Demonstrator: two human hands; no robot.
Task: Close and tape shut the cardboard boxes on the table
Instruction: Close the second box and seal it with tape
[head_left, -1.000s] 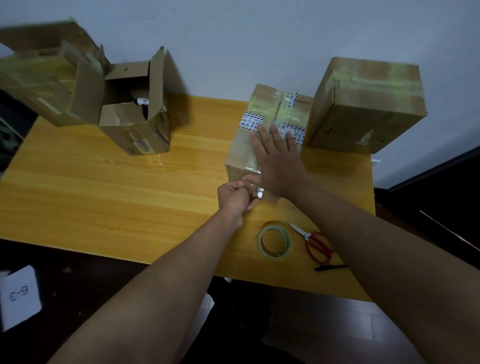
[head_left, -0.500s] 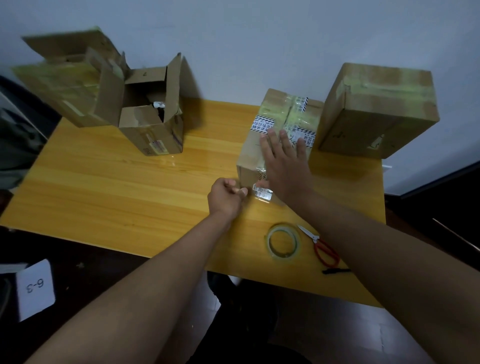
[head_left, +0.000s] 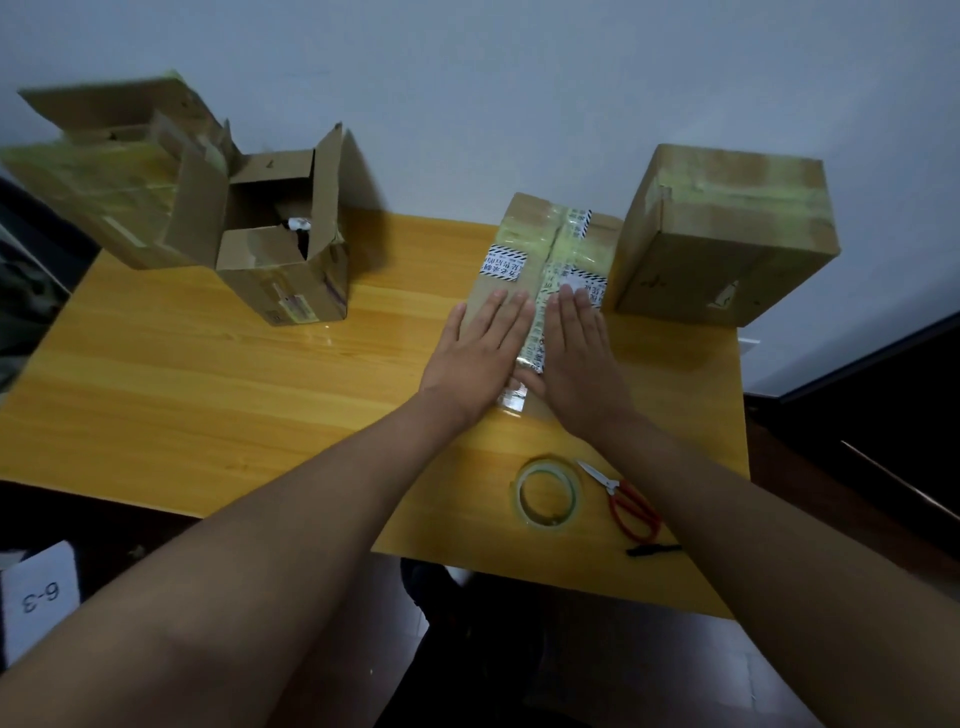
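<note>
A closed cardboard box (head_left: 535, 244) with tape along its top seam lies in the middle of the wooden table (head_left: 208, 374). My left hand (head_left: 475, 353) lies flat on its top, left of the seam, fingers straight. My right hand (head_left: 576, 358) lies flat on the right of the seam, fingers straight. Both palms press the near end of the box. A roll of clear tape (head_left: 548, 491) lies on the table close to me, with red-handled scissors (head_left: 626, 501) beside it.
An open box (head_left: 291, 270) with raised flaps stands at the back left, with a larger open box (head_left: 98, 182) behind it. A taped, closed box (head_left: 722, 234) stands at the back right. A black pen (head_left: 652, 548) lies near the front edge. A white card marked 6-3 (head_left: 39, 597) sits low left.
My left hand let go of the tape end at the box's near edge, opened, and moved up onto the box top. My right hand stayed flat on the box.
</note>
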